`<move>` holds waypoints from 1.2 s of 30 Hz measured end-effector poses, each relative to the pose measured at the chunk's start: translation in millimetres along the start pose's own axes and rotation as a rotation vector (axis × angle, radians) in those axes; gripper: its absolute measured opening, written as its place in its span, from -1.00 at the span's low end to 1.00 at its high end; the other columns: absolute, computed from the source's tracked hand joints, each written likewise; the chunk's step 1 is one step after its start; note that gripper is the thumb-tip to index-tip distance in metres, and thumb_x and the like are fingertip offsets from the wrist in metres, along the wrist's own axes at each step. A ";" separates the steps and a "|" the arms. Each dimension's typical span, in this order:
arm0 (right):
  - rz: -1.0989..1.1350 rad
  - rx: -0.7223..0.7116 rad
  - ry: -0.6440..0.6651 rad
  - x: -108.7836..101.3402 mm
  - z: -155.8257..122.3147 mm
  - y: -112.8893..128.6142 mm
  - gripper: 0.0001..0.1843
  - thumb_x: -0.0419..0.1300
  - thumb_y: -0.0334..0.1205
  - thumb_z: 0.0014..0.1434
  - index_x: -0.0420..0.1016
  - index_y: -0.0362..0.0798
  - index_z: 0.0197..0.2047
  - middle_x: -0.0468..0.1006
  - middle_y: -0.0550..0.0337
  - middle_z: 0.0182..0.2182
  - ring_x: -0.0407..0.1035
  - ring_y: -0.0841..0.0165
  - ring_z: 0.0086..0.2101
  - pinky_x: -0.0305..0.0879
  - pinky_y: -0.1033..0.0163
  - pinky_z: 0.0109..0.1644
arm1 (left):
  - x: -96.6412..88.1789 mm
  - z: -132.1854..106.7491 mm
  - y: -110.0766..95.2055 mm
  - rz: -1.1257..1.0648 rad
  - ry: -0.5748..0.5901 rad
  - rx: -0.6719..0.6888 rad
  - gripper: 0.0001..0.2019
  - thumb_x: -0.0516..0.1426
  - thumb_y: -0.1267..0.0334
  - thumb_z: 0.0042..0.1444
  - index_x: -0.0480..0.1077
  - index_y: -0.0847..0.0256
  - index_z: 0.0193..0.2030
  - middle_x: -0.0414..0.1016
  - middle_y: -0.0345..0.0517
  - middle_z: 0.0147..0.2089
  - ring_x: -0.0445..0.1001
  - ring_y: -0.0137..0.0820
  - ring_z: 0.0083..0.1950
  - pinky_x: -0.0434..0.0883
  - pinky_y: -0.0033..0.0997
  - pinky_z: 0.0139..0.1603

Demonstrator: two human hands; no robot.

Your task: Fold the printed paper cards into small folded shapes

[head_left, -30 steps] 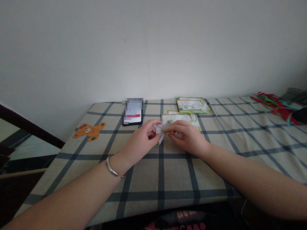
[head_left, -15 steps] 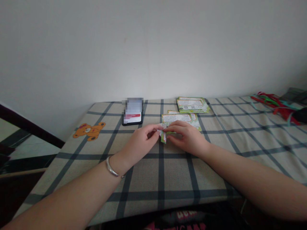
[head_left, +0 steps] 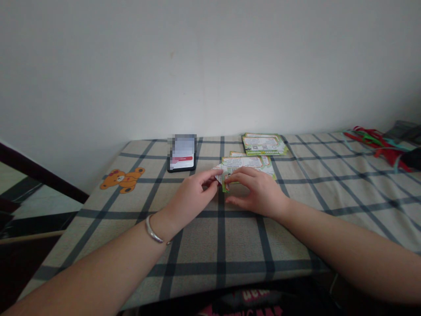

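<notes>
My left hand (head_left: 192, 196) and my right hand (head_left: 258, 189) meet over the middle of the checked tablecloth (head_left: 230, 237). Between their fingertips they pinch a small folded paper piece (head_left: 222, 177), white with green and red print, held just above the cloth. My left thumb and forefinger grip its left side. My right fingers press on its right side, and the palm hides most of it. A silver bangle (head_left: 153, 230) is on my left wrist.
A loose green-edged leaflet (head_left: 246, 163) lies just behind my hands, and a stack of leaflets (head_left: 263, 144) lies farther back. A phone (head_left: 181, 153) rests at the back left. A bear print (head_left: 122, 179) marks the cloth's left side. Red and green ribbons (head_left: 378, 142) lie far right.
Both hands stay together while the folded paper turns and is pressed tighter. My right fingers have spread lower toward the cloth.
</notes>
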State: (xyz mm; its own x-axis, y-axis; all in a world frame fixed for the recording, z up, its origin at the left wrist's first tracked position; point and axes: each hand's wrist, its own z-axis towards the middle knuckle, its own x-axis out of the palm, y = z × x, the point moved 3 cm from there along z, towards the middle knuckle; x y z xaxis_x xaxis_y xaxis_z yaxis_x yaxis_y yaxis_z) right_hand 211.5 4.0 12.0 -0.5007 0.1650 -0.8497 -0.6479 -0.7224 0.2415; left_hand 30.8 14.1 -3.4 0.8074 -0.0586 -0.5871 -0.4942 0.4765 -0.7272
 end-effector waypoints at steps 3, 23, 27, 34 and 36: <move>-0.045 0.003 -0.011 0.7 -0.5 -1.8 -0.76 0.24 -0.06 0.14 0.49 0.03 -0.15 0.54 0.12 -0.18 0.43 0.25 -0.20 0.31 0.18 -0.19 | -0.6 -0.5 -4.2 0.044 -0.009 0.043 -0.67 0.06 0.33 0.20 0.40 0.16 0.11 0.56 -0.09 0.00 0.56 -0.36 -0.07 0.51 -0.30 0.00; 0.154 0.208 -0.190 -1.9 0.6 -13.1 -0.94 0.18 -0.33 0.10 0.37 0.00 -0.39 0.51 0.23 -0.41 0.40 0.37 -0.37 0.29 0.25 -0.24 | -6.5 -2.2 -12.7 0.209 -0.029 0.162 -0.65 0.07 0.37 0.21 0.29 0.13 0.14 0.55 -0.20 -0.23 0.50 -0.40 -0.24 0.44 -0.34 -0.14; 0.225 0.243 -0.192 -0.7 0.1 -16.7 -0.95 0.18 -0.34 0.11 0.40 -0.01 -0.37 0.52 0.23 -0.40 0.41 0.36 -0.36 0.32 0.23 -0.24 | -10.2 -2.3 -17.2 0.302 -0.112 0.232 -0.68 0.09 0.41 0.19 0.33 0.14 0.08 0.43 -0.18 -0.25 0.42 -0.40 -0.23 0.41 -0.34 -0.12; 0.334 0.232 -0.192 0.7 0.8 -15.6 -0.96 0.19 -0.33 0.13 0.41 -0.03 -0.37 0.51 0.21 -0.42 0.39 0.37 -0.37 0.33 0.24 -0.28 | -14.5 -3.1 -20.3 0.400 -0.230 0.295 -0.79 0.17 0.36 0.15 0.41 0.16 -0.05 0.34 -0.11 -0.17 0.37 -0.32 -0.08 0.35 -0.23 0.04; 0.384 0.227 -0.199 0.8 1.4 -14.4 -0.95 0.19 -0.33 0.14 0.41 -0.03 -0.37 0.50 0.21 -0.43 0.39 0.38 -0.38 0.33 0.26 -0.30 | -13.9 -2.5 -19.5 0.387 -0.209 0.314 -0.82 0.19 0.34 0.13 0.43 0.16 -0.11 0.36 -0.11 -0.17 0.37 -0.31 -0.07 0.35 -0.23 0.03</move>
State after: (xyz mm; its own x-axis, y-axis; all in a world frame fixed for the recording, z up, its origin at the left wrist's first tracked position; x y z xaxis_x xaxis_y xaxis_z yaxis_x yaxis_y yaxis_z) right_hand 219.7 15.4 8.5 -0.8140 0.0563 -0.5781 -0.4924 -0.5950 0.6353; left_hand 28.4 3.4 18.1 0.6483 0.3338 -0.6843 -0.6738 0.6701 -0.3115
